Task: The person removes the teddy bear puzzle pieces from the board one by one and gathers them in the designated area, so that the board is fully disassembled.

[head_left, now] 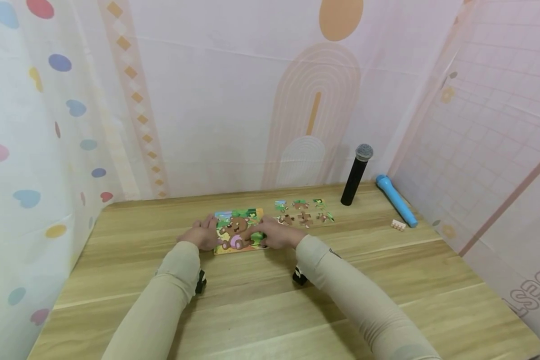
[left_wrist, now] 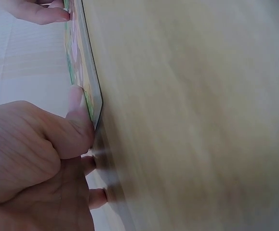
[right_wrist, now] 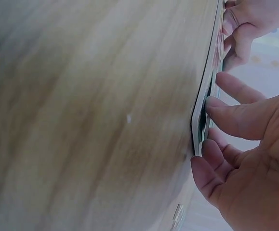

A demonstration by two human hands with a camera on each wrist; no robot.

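A bear jigsaw puzzle (head_left: 237, 231) in a thin flat tray lies on the wooden table. My left hand (head_left: 200, 234) is at its left edge; in the left wrist view the thumb (left_wrist: 76, 103) presses the corner while other fingertips touch the table beside it. Over the puzzle's right side, my right hand (head_left: 276, 233) pinches a puzzle piece (right_wrist: 205, 122) between thumb and fingers. That piece stands slightly raised from the tray, and the fingers hide most of it. Loose puzzle pieces (head_left: 305, 218) lie in two rows right of the puzzle.
A black microphone (head_left: 354, 180) with a silver head stands upright at the back right. Beside it lie a blue microphone (head_left: 397, 201) and a small pale pink block (head_left: 398, 225) with studs. Patterned cloth (head_left: 216, 100) hangs behind the table's back edge.
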